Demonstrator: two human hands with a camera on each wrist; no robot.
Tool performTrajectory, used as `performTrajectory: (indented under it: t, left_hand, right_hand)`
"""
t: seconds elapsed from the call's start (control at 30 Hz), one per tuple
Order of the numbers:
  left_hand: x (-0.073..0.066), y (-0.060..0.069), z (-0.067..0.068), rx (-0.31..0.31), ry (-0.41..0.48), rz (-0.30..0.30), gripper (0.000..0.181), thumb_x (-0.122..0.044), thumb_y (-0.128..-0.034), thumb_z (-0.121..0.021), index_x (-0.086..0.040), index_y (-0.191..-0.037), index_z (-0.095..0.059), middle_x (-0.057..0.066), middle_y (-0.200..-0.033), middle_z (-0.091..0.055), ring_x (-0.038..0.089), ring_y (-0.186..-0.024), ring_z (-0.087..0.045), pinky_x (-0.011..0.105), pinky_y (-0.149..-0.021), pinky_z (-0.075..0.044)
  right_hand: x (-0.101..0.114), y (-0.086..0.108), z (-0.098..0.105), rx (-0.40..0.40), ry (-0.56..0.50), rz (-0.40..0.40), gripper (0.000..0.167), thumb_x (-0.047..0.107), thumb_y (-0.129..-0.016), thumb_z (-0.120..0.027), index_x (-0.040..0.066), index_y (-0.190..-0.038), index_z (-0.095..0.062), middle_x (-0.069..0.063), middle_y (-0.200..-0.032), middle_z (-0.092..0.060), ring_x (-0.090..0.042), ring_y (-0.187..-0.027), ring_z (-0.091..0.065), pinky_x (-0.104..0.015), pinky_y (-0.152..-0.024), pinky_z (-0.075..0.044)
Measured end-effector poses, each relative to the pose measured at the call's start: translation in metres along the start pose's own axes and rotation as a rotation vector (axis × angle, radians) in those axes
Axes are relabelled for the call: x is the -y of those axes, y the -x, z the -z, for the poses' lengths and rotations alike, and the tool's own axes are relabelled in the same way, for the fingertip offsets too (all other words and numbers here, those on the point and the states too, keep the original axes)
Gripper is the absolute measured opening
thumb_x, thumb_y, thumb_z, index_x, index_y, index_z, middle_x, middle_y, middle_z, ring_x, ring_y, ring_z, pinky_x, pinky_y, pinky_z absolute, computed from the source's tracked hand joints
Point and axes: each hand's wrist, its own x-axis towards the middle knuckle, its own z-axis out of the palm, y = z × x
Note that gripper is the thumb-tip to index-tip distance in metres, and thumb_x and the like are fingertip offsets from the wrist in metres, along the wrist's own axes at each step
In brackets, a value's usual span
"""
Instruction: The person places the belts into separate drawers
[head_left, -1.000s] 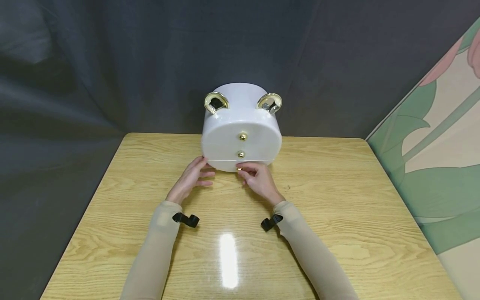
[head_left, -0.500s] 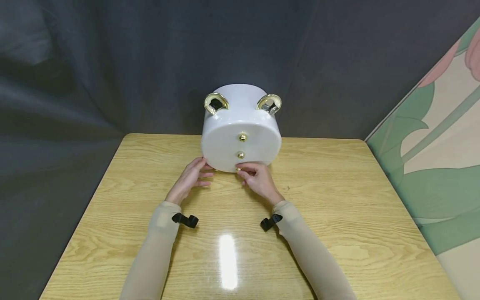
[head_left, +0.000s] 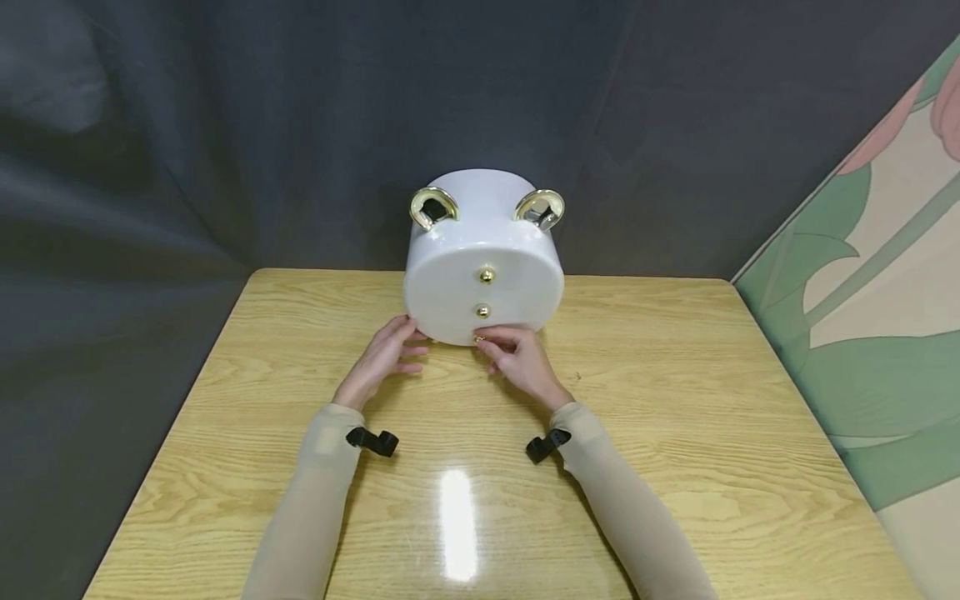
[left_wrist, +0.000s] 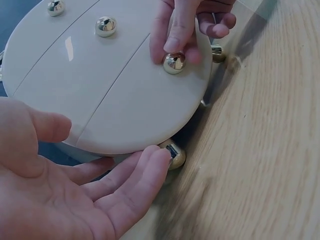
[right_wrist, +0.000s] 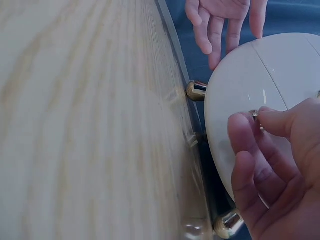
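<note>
A white, drum-shaped drawer box [head_left: 450, 287] with gold ring-like ears stands at the back of the table. Its round front has gold knobs one above another, and seams divide it into drawers. My right hand [head_left: 521, 358] pinches the lowest knob [left_wrist: 174, 63] between thumb and forefinger. On the box's left side, my left hand [head_left: 381, 360] has its fingers loosely extended at the lower edge. In the left wrist view, those fingertips reach under the rim beside a gold foot [left_wrist: 176, 156]; whether they touch the foot I cannot tell.
The box stands on a light wood-grain table [head_left: 637, 467], close to a dark grey curtain [head_left: 300, 125] behind it. A panel with a floral pattern [head_left: 885, 358] borders the right side. Black straps with small devices [head_left: 375, 442] sit on both wrists.
The pale seam line above the lowest drawer, plain in the head view one second ago, no longer shows there. Both hands keep nearly the same place and pose.
</note>
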Motion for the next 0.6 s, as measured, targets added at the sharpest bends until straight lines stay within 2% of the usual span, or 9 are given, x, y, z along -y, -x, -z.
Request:
performTrajectory:
  t: [0.13, 0.3, 0.5, 0.6]
  left_hand:
    - [-0.002, 0.000, 0.002, 0.002, -0.035, 0.004, 0.063, -0.044, -0.1164, -0.038, -0.007, -0.167, -0.029, 0.024, -0.158, -0.048, 0.041, -0.141, -0.055, 0.049, -0.110, -0.055]
    - [-0.009, -0.001, 0.007, -0.006, -0.087, -0.026, 0.068, -0.046, -0.1147, -0.043, -0.009, -0.169, -0.026, 0.023, -0.161, -0.046, 0.044, -0.142, -0.054, 0.055, -0.108, -0.055]
    - [-0.005, -0.001, 0.003, 0.025, -0.105, -0.035, 0.074, -0.049, -0.1135, -0.045, -0.011, -0.171, -0.018, 0.025, -0.165, -0.040, 0.047, -0.145, -0.050, 0.057, -0.110, -0.054]
    - [-0.001, 0.007, 0.007, 0.030, -0.175, -0.038, 0.072, -0.049, -0.1137, -0.044, -0.011, -0.171, -0.020, 0.024, -0.165, -0.042, 0.045, -0.144, -0.051, 0.056, -0.111, -0.053]
  right_hand:
    - [0.001, 0.003, 0.005, -0.009, 0.004, 0.005, 0.025, 0.010, -0.102, -0.073, 0.002, -0.125, -0.077, -0.024, -0.108, -0.080, -0.035, -0.060, -0.070, -0.031, -0.052, -0.057]
    - [0.004, 0.009, 0.014, -0.029, 0.042, 0.024, 0.026, 0.015, -0.105, -0.069, 0.005, -0.128, -0.076, -0.023, -0.104, -0.080, -0.035, -0.061, -0.071, -0.029, -0.050, -0.055]
    - [0.003, 0.022, 0.040, -0.062, 0.102, 0.017, 0.027, 0.017, -0.106, -0.068, 0.003, -0.128, -0.076, -0.021, -0.103, -0.081, -0.036, -0.063, -0.072, -0.028, -0.049, -0.054]
    - [0.006, 0.030, 0.055, -0.087, 0.137, 0.023, 0.027, 0.019, -0.107, -0.067, 0.002, -0.126, -0.077, -0.021, -0.103, -0.080, -0.039, -0.066, -0.073, -0.029, -0.053, -0.057]
